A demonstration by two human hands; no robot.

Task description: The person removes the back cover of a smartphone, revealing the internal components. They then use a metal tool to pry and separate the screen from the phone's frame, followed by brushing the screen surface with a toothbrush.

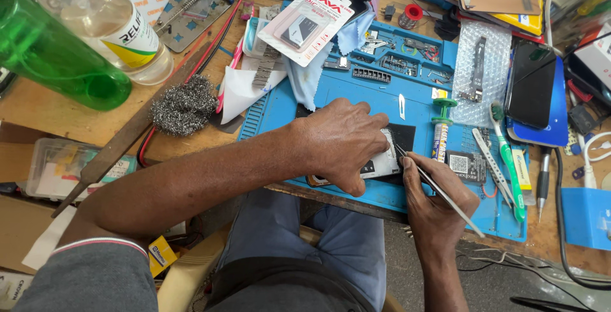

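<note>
The left hand [344, 140] presses flat on an opened phone [382, 162]. Just beside it, the right hand [436, 207] pinches tweezers [439, 190], tips touching the phone.

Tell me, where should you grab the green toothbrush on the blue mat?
Probably by the middle of its long green handle, coming straight down from above. The green toothbrush lies flat on the blue mat, bristle head pointing away, with a ruler-like strip close on its left and a yellow-and-white stick on its right. Pinching the handle's two sides from above seems easiest.
</note>
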